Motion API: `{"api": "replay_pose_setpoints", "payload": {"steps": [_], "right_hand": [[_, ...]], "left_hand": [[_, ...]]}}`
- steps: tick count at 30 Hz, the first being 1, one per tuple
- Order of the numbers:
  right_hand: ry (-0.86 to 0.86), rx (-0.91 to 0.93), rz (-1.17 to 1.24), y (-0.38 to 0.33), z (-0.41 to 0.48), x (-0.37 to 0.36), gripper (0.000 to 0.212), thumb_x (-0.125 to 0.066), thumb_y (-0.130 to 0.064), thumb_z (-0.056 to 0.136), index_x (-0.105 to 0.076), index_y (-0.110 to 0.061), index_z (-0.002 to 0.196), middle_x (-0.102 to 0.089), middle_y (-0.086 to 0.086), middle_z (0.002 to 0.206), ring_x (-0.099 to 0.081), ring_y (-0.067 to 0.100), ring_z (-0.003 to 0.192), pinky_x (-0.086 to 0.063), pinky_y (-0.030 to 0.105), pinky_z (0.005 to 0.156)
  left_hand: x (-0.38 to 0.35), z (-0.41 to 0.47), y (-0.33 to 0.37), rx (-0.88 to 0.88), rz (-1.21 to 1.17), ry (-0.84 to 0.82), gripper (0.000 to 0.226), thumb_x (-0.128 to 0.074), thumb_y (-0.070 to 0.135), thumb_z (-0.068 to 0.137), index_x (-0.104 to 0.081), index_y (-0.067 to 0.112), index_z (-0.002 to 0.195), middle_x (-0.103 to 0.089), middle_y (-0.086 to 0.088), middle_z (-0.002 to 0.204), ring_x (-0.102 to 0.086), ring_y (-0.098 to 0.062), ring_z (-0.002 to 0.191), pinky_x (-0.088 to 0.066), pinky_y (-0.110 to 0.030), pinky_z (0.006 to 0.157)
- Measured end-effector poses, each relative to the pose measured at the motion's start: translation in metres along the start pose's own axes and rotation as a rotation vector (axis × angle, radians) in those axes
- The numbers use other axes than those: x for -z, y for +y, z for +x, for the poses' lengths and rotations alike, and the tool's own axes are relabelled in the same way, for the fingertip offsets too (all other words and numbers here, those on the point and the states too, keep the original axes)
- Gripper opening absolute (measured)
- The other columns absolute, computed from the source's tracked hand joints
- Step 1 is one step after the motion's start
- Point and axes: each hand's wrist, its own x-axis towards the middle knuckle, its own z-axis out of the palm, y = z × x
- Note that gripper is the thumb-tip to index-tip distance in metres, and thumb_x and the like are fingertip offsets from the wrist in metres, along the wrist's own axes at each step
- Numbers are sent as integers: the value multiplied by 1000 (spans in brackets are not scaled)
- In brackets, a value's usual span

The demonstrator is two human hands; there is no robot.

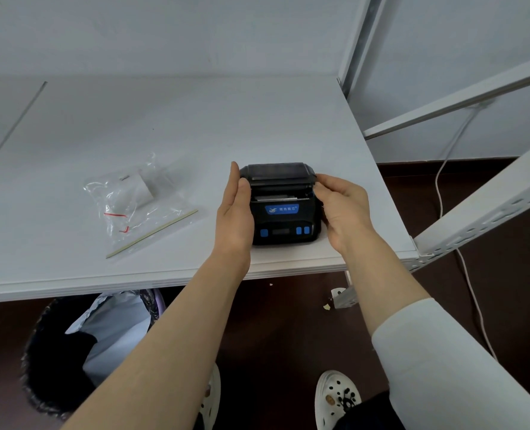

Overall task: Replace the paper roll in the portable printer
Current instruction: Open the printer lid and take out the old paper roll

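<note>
Both hands flank the printer (284,206) near the tabletop (164,125) edge: left hand (236,212) flat against its side, right hand (341,209) pinching the cover's corner. Opening seems under way. Farther left, the bagged roll (144,189) waits untouched.

The printer (284,209) bears a blue label (281,209) with white characters, too small to read.

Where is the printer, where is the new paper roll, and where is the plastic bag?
printer (284,223), head view: on its black front face under the blue label.
paper roll (144,189), head view: on the white roll's side, inside the bag.
plastic bag (133,218), head view: on the clear film below the roll.
</note>
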Motion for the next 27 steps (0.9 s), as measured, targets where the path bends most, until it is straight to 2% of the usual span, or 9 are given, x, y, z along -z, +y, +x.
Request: {"api": "replay_pose_setpoints", "payload": {"steps": [3, 6, 8, 10, 13, 19, 21, 23, 27], "right_hand": [[26, -30, -45, -1, -2, -1, 29, -56, -6, 89, -62, -11, 117, -64, 8, 119, -59, 20, 112, -46, 37, 103], [35, -21, -73, -5, -6, -3, 25, -56, -15, 90, -62, -15, 115, -63, 4, 121, -57, 19, 114, -44, 38, 105], [51, -2, -91, -10, -7, -2, 21, -55, -15, 89, -64, -19, 109, -64, 4, 118, -58, 19, 112, -46, 40, 103], [50, 7, -97, -13, -7, -1, 22, -55, -9, 86, -65, -20, 102, -65, 7, 116, -59, 22, 110, -47, 41, 101], [23, 19, -120, -14, -8, -1, 25, -56, -7, 83, -65, -20, 103, -65, 6, 113, -59, 21, 109, -46, 41, 102], [-54, 59, -164, -21, -15, -7, 48, -50, -5, 87, -47, -23, 131, -54, -1, 127, -50, 12, 115, -39, 25, 97], [-22, 142, -210, -24, -16, -10, 50, -48, -2, 86, -45, -24, 132, -53, -3, 120, -50, 8, 105, -38, 17, 84], [-20, 213, -217, -26, -14, -14, 51, -46, 1, 86, -46, -25, 130, -56, -3, 111, -52, 5, 95, -39, 12, 76], [-59, 234, -151, -29, -11, -19, 56, -42, 8, 85, -44, -21, 134, -59, 0, 120, -53, 9, 111, -41, 18, 93]], "left_hand": [[2, 1, 4, 3, 7, -3, 49, -39, 46, 94, -33, 38, 142, -39, 17, 147, -39, -3, 131, -28, -28, 113], [5, 3, 4, 73, 36, 4, 63, -42, 64, 80, -50, 31, 133, -54, 11, 137, -48, -8, 128, -32, -33, 112], [7, 2, 4, 88, 40, 57, 39, -38, 51, 91, -64, 28, 108, -64, 15, 108, -57, -2, 104, -39, -23, 97], [8, 2, 3, 107, 6, 60, 30, -36, 40, 97, -58, 31, 78, -60, 21, 81, -56, 6, 78, -41, -20, 79], [10, 2, 0, 92, 5, 20, 33, -36, 33, 97, -61, 29, 75, -67, 23, 64, -60, 9, 62, -43, -16, 69], [10, 0, 3, 82, 30, -28, 29, -31, 10, 87, -55, 22, 75, -56, 12, 76, -49, -5, 70, -40, -16, 62], [10, -2, 7, 53, 24, -34, 39, -34, 11, 82, -64, 15, 105, -67, 2, 107, -59, -16, 101, -43, -20, 87], [11, -3, 10, 48, 36, -21, 58, -37, 14, 79, -36, 0, 134, -44, -15, 144, -38, -31, 135, -34, -32, 109], [10, -4, 13, 15, 31, -4, 52, -35, 10, 89, -41, 17, 140, -52, 4, 134, -49, -8, 116, -39, -6, 80]]}}
